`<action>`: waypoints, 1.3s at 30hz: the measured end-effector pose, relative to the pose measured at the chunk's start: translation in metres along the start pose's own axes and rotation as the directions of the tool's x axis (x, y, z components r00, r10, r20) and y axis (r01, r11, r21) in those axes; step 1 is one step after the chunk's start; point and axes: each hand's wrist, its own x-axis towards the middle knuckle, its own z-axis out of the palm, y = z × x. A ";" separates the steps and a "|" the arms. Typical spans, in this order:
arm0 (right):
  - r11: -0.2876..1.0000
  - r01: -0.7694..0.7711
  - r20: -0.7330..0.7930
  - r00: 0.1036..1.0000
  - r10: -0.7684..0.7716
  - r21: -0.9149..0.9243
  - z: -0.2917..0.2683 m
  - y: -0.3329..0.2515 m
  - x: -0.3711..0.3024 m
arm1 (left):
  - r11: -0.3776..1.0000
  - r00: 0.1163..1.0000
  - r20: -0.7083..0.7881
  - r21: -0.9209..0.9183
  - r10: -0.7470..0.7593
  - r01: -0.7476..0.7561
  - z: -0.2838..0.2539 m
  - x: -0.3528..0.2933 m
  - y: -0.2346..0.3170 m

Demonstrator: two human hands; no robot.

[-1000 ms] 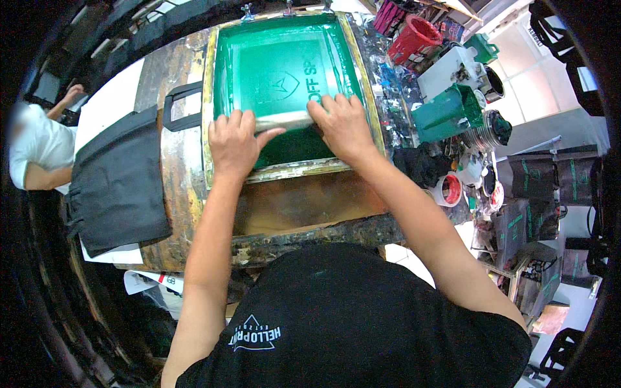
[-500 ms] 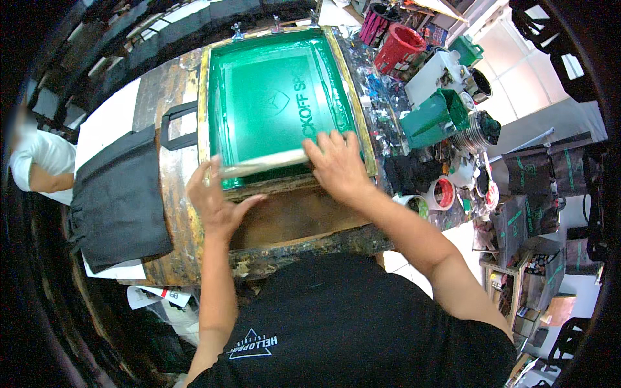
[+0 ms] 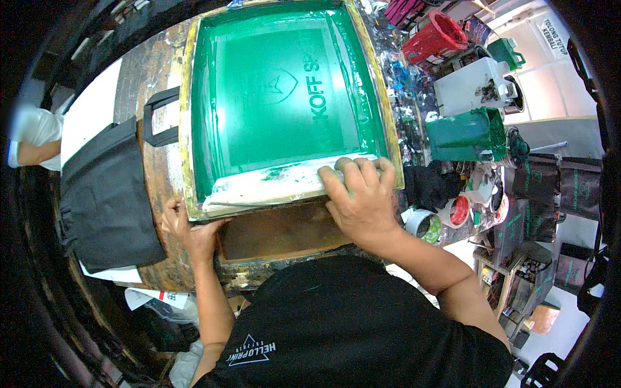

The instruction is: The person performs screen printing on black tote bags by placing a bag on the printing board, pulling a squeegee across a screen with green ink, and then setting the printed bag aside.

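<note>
A screen printing frame (image 3: 393, 149) with yellowish edges lies before me, its mesh coated in green ink around a shield emblem and lettering. Along the near edge rests a pale, ink-smeared squeegee (image 3: 265, 187). My right hand (image 3: 363, 200) has its fingers curled over the squeegee's right end. At the frame's near left corner, my left hand (image 3: 193, 229) grips the edge, thumb along the near side and fingers on the left side. Just left of the frame, a black fabric bag (image 3: 110, 200) is spread flat, its handle loop (image 3: 152, 119) reaching toward the frame.
Ink-stained table wood (image 3: 169, 58) surrounds the frame. On the right stand a red bucket (image 3: 436, 40), a white jug (image 3: 472, 87), a green container (image 3: 462, 136) and small ink tubs (image 3: 456, 212). Another person (image 3: 37, 139) is at the far left; black bags (image 3: 576, 187) hang right.
The squeegee has come to the frame's near edge and tilted flatter. My left hand has left it for the frame's corner, while my right hand stays on it. The view has shifted.
</note>
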 end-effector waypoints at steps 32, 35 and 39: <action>0.995 -0.041 -0.354 0.935 0.007 -0.089 -0.227 0.033 0.218 | 0.968 0.971 0.141 0.188 -0.191 0.163 0.029 0.060 0.053; 0.993 -0.112 -0.191 0.975 0.117 0.038 -0.248 0.021 0.210 | 0.954 0.928 0.233 -0.001 -0.291 0.299 0.035 0.073 0.042; 0.993 0.110 -0.505 0.855 -0.122 -0.054 -0.216 0.048 0.222 | 0.966 0.956 0.169 -0.049 -0.241 0.252 0.040 0.082 0.040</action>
